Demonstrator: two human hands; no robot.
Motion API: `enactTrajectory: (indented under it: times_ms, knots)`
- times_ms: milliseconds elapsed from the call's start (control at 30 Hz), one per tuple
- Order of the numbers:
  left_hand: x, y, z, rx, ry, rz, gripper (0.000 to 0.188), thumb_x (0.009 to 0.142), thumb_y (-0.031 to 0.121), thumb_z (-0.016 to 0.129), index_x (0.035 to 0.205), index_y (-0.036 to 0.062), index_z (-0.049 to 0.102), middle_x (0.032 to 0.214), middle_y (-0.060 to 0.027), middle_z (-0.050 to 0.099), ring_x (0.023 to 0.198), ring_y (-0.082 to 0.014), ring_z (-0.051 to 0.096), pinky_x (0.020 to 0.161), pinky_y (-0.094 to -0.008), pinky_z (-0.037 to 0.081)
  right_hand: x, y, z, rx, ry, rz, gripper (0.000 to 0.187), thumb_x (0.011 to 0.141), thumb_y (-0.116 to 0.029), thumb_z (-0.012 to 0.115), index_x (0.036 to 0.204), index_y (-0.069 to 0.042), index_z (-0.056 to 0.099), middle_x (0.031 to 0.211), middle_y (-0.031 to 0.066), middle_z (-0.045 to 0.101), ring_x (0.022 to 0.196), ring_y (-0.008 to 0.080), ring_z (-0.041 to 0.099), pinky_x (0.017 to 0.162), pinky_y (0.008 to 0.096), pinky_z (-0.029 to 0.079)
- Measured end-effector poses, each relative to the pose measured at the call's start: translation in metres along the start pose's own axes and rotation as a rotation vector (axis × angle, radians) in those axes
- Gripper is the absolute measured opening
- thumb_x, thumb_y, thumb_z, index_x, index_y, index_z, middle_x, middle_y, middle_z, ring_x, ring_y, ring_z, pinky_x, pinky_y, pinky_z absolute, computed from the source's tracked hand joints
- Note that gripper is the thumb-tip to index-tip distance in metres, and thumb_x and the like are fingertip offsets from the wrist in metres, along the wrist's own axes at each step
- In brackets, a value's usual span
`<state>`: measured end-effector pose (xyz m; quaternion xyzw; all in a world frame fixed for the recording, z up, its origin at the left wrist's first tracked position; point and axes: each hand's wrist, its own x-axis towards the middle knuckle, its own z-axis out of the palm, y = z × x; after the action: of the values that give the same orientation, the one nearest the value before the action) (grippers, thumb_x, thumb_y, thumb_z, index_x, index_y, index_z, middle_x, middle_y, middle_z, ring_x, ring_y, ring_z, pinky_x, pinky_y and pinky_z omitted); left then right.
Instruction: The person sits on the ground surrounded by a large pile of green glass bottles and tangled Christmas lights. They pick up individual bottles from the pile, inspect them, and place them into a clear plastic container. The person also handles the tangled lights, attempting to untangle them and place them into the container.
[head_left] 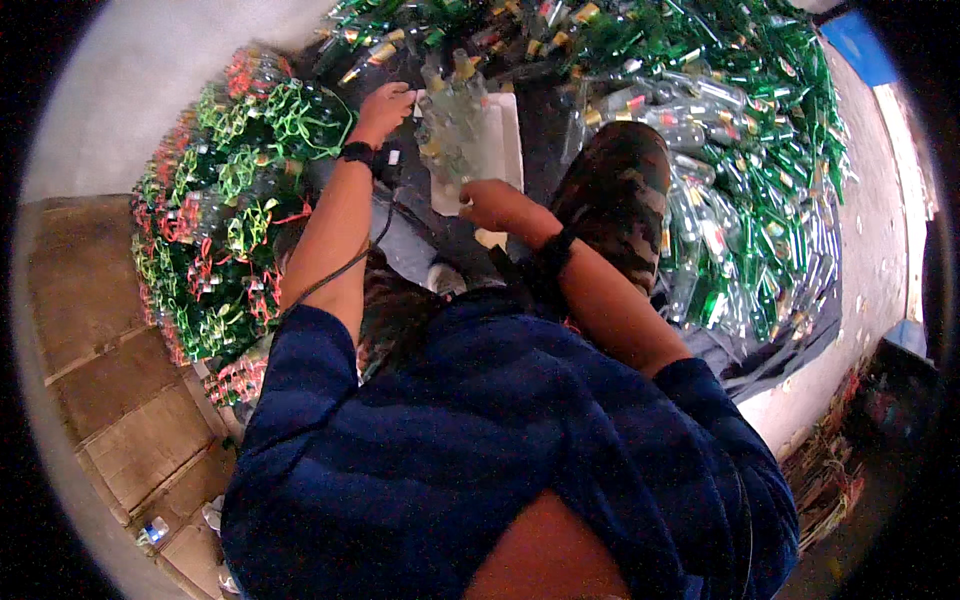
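Squarely between both hands [440,155]: clear bottles [455,125]

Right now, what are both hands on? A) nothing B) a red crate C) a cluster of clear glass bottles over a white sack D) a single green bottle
C: the left hand and right hand grip a cluster of clear glass bottles above the white sack; the green bottles lie in a pile beyond.

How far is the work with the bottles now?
Done: a stack of bundles tied with green and red cord lies at the left. In hand: left hand and right hand touch a clear bottle cluster. Left: a loose bottle pile at the right.
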<state>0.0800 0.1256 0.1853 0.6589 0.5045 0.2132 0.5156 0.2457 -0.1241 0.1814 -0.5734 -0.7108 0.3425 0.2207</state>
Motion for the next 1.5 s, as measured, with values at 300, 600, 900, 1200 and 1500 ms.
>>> enactTrajectory:
  times_ms: [300, 600, 900, 1200, 1500]
  knots:
    - [-0.127, -0.044, 0.011, -0.142, 0.175, -0.084, 0.028, 0.093, 0.021, 0.064, 0.113, 0.0009, 0.066, 0.095, -0.0046, 0.069, 0.074, -0.0139, 0.066, 0.062, -0.0264, 0.049, 0.001, -0.014, -0.008, 0.078, -0.089, 0.086, 0.030, 0.082, -0.030, 0.062, 0.093, -0.003, 0.070, 0.091, 0.0208, 0.069, 0.084, 0.0418, 0.066, 0.076, 0.0492, 0.051]
    - [-0.154, 0.006, 0.008, -0.081, 0.161, -0.024, 0.024, 0.093, 0.013, 0.063, 0.114, 0.0017, 0.065, 0.097, -0.0055, 0.070, 0.077, -0.0132, 0.066, 0.065, -0.0262, 0.050, 0.022, 0.003, 0.007, -0.051, -0.145, 0.009, 0.027, 0.082, -0.029, 0.063, 0.093, -0.006, 0.072, 0.086, 0.0166, 0.071, 0.080, 0.0359, 0.067, 0.073, 0.0455, 0.051]
    - [-0.179, 0.154, -0.034, -0.061, 0.125, 0.239, 0.023, 0.093, 0.010, 0.063, 0.114, 0.0011, 0.064, 0.095, -0.0038, 0.069, 0.077, -0.0112, 0.065, 0.068, -0.0242, 0.050, 0.020, -0.010, 0.010, 0.192, -0.071, -0.017, 0.029, 0.078, -0.029, 0.063, 0.091, -0.004, 0.070, 0.080, 0.0178, 0.069, 0.073, 0.0337, 0.065, 0.067, 0.0441, 0.051]
    - [-0.130, 0.179, -0.053, -0.170, 0.020, 0.301, 0.022, 0.091, 0.009, 0.064, 0.111, 0.0007, 0.066, 0.090, -0.0039, 0.069, 0.075, -0.0105, 0.064, 0.068, -0.0237, 0.050, 0.025, -0.024, 0.002, 0.255, -0.142, 0.018, 0.027, 0.085, -0.027, 0.066, 0.097, -0.003, 0.069, 0.078, 0.0088, 0.068, 0.068, 0.0154, 0.063, 0.063, 0.0332, 0.050]
    - [-0.052, 0.149, -0.038, 0.459, 0.208, 0.460, 0.023, 0.085, 0.019, 0.066, 0.100, 0.0030, 0.069, 0.094, -0.0147, 0.071, 0.087, -0.0308, 0.069, 0.076, -0.0393, 0.053, 0.008, -0.006, -0.005, 0.309, -0.197, 0.295, 0.033, 0.088, -0.028, 0.064, 0.110, -0.003, 0.066, 0.085, 0.0084, 0.068, 0.071, 0.0166, 0.063, 0.064, 0.0332, 0.052]
